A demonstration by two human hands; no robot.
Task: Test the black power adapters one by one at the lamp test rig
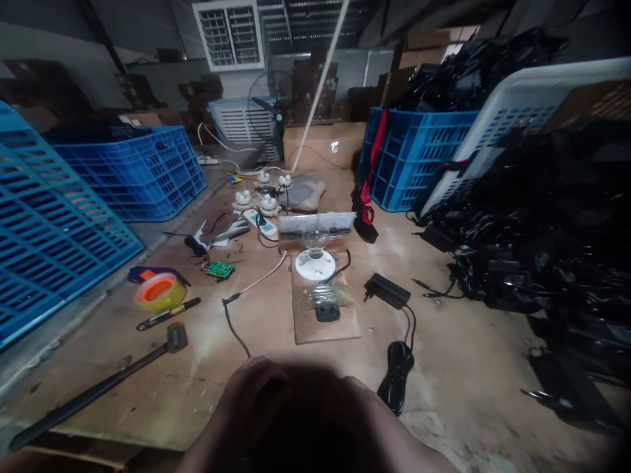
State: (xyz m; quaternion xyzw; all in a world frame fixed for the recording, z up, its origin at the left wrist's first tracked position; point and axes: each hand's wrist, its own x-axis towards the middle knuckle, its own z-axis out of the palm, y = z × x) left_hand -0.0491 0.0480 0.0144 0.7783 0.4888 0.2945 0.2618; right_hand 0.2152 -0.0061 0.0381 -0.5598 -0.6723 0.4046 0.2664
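Observation:
At the bottom edge, my left hand [259,378] and my right hand [359,391] are close together. A dark shape or shadow between them hides most of their fingers, so whether they hold anything does not show. A black cable [235,328] runs down to the edge of my left hand. Beyond the hands lies a wooden board [325,334] with a black socket [327,311] taped to it and a clear bulb [315,240] in a white round holder [315,265]. To the right lies a black power adapter [388,291] with its bundled cord [397,378] near my right hand.
A hammer [133,373], marker [167,314], tape roll [160,292] and green circuit board [219,269] lie left. A white power strip [261,224] is farther back. Blue crates [133,171] flank the table; many black adapters [522,269] are heaped right.

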